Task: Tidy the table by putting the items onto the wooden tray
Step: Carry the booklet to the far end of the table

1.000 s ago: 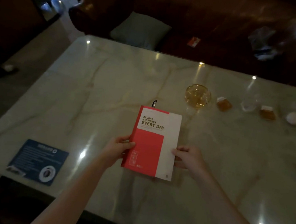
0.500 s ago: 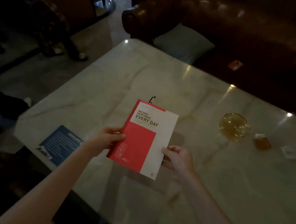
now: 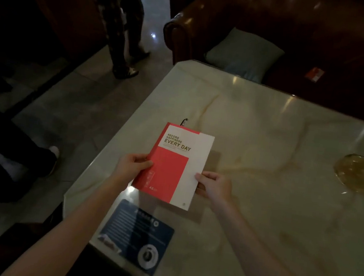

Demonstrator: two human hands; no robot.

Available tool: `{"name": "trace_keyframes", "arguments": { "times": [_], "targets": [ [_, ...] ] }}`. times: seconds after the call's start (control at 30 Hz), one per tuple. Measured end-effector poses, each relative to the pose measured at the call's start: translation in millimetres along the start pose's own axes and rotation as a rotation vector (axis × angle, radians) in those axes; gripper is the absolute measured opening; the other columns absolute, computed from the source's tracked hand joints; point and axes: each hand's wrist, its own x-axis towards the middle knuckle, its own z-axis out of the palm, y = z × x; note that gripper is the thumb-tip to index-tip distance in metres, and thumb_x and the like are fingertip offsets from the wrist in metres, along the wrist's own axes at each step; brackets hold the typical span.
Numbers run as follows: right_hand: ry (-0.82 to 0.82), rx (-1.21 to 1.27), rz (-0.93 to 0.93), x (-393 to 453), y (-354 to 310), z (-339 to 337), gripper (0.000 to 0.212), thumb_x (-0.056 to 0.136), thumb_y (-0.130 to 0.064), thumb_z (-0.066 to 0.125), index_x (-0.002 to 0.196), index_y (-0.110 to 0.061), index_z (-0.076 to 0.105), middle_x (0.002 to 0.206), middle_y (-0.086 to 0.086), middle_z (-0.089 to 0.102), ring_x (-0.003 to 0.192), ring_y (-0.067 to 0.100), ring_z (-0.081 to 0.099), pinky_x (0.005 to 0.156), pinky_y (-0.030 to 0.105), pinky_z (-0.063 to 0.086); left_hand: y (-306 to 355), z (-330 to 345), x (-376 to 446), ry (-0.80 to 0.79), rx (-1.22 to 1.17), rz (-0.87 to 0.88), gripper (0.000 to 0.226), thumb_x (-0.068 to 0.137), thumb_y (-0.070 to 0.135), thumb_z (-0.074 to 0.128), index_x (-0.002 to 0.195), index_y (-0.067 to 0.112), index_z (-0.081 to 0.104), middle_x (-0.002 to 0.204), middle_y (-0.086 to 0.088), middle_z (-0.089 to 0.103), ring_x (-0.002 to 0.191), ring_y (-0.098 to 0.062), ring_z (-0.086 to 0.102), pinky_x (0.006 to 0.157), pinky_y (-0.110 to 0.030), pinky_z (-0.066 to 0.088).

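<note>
We pinch the notebook [image 3: 175, 164] by its edges — left hand [image 3: 132, 166], right hand [image 3: 215, 185] — above the bench [image 3: 266, 135] corner; the clipped pen [image 3: 183, 122] could slip out.

We look down on a pale, glossy marble-patterned table [image 3: 287, 149] with amber veins, its surface catching small ceiling-light glints. Behind it stands a dark brown leather sofa [image 3: 278, 24] with a grey-green square cushion [image 3: 244, 52] on the seat and a small red card [image 3: 315, 74] lying further along. Left of the table we see a grey tiled floor [image 3: 72, 108], shiny where it recedes into a brighter passage. The room is dim, and dark wooden panelling [image 3: 44, 11] fills the upper left.
</note>
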Motion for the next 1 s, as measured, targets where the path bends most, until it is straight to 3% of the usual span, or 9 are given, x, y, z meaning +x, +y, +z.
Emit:
{"name": "trace_keyframes", "arguments": {
  "times": [0.13,0.27,0.4,0.53,0.67,0.73,0.83,1.0],
  "targets": [
    [0.02,0.069,0.046,9.0,-4.9,49.0,0.008,0.077,0.0,0.069,0.078,-0.002,0.062,0.092,0.017,0.068,0.074,0.024,0.067,0.064,0.03,0.058,-5.5,-39.1,31.7,0.066,0.032,0.031,0.035,0.082,0.006,0.062,0.117,0.005,0.06,0.085,-0.001,0.067,0.07,-0.012,0.065,0.06,-0.023,0.052],
    [0.056,0.076,0.056,18.8,-10.6,84.5,0.019,0.078,0.003,0.067,0.096,0.01,0.064,0.102,0.024,0.067,0.089,0.035,0.067,0.072,0.036,0.057,-5.9,-58.9,52.0,0.126,0.043,0.036,0.036,0.082,-0.001,0.06,0.117,0.006,0.058,0.091,-0.004,0.064,0.053,0.001,0.061,0.051,-0.011,0.049],
    [0.047,0.053,0.079,33.9,-10.1,109.8,0.019,0.08,0.003,0.066,0.097,0.01,0.064,0.104,0.026,0.067,0.091,0.036,0.067,0.066,0.03,0.057,-10.9,-72.9,74.5,0.16,0.053,0.04,0.036,0.081,-0.003,0.061,0.116,0.0,0.059,0.112,-0.02,0.064,0.085,-0.02,0.061,0.08,-0.03,0.048],
    [0.064,-0.004,0.093,49.2,-7.3,128.2,0.004,0.08,-0.002,0.067,0.083,-0.004,0.067,0.093,0.017,0.07,0.085,0.031,0.069,0.077,0.037,0.058,-15.6,-82.4,94.0,0.196,0.068,0.032,0.034,0.081,0.0,0.062,0.115,0.004,0.061,0.111,-0.016,0.065,0.09,-0.022,0.06,0.087,-0.036,0.048],
    [0.1,-0.185,0.069,64.1,7.0,139.1,0.014,0.074,-0.021,0.073,0.063,-0.024,0.067,0.079,0.0,0.074,0.072,0.019,0.072,0.076,0.038,0.059,-17.0,-86.2,103.9,0.249,0.16,0.043,0.034,0.082,0.005,0.063,0.116,0.008,0.061,0.111,-0.011,0.065,0.089,-0.017,0.059,0.085,-0.033,0.048],
    [0.123,-0.275,0.036,68.9,13.9,141.8,0.007,0.07,-0.029,0.073,0.066,-0.024,0.071,0.075,-0.004,0.074,0.069,0.017,0.071,0.074,0.04,0.06,-17.1,-84.7,103.5,0.269,0.239,0.091,0.032,0.082,0.008,0.063,0.114,0.01,0.063,0.108,-0.009,0.066,0.091,-0.016,0.058,0.083,-0.028,0.043],
    [0.148,-0.442,-0.039,70.5,16.8,142.8,0.015,0.072,-0.036,0.071,0.076,-0.022,0.073,0.072,-0.005,0.073,0.067,0.016,0.069,0.072,0.037,0.059,-21.7,-85.9,104.8,0.295,0.388,0.149,0.029,0.081,0.016,0.064,0.11,0.016,0.066,0.105,-0.009,0.066,0.097,-0.023,0.06,0.082,-0.03,0.042],
    [0.185,-0.62,-0.134,65.2,13.6,144.6,0.02,0.076,-0.039,0.067,0.076,-0.02,0.072,0.071,-0.004,0.073,0.066,0.014,0.067,0.068,0.034,0.057,-25.1,-88.9,105.5,0.322,0.448,0.171,0.029,0.08,0.018,0.067,0.109,0.015,0.067,0.103,-0.013,0.06,0.092,-0.025,0.057,0.083,-0.032,0.041]
  ]
}}
